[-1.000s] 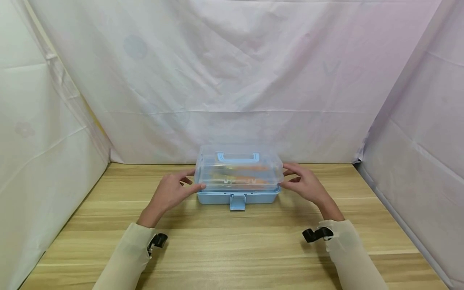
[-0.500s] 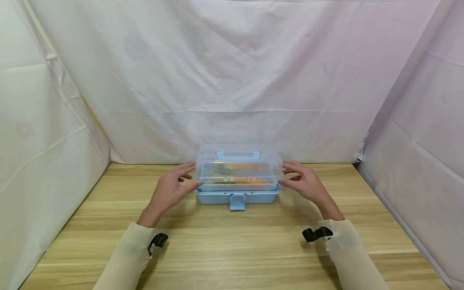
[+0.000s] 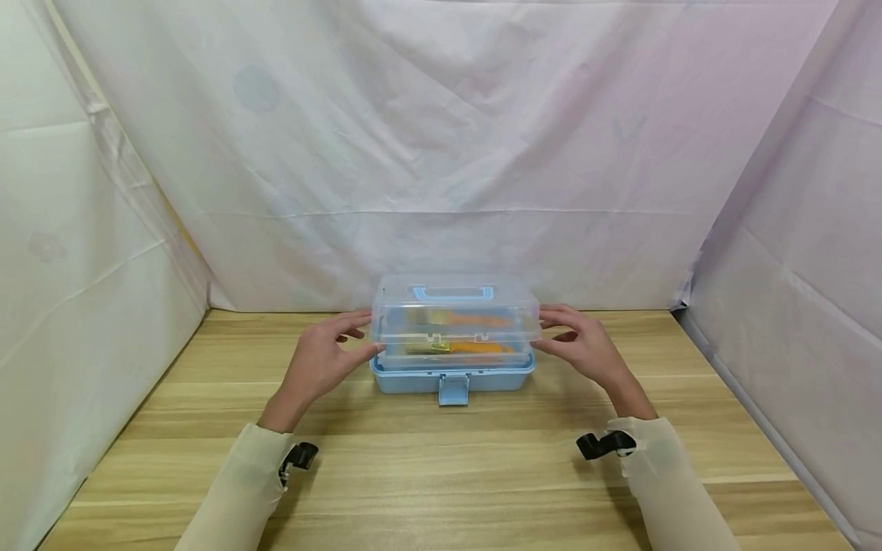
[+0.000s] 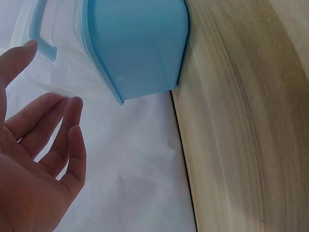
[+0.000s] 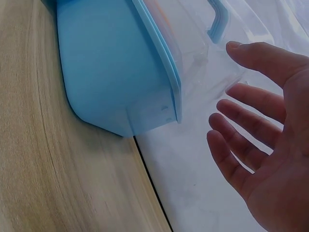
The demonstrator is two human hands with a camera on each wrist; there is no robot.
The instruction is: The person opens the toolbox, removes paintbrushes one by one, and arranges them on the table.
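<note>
We've got a light blue box (image 3: 451, 378) with a see-through lid (image 3: 455, 317), orange stuff inside, on a pale wood-grain table (image 3: 441, 467).

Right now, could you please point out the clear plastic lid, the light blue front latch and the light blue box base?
clear plastic lid (image 3: 455, 306): head view, top panel.
light blue front latch (image 3: 453, 389): head view, flap middle.
light blue box base (image 5: 101, 72): right wrist view, end wall.

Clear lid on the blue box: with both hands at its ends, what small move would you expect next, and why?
Probably lifting the clear lid a little at both ends. The left hand and right hand flank it with fingers straight, thumbs at its lower edge, and the front latch hangs down off the blue base, apparently undone. Orange items show inside.
</note>
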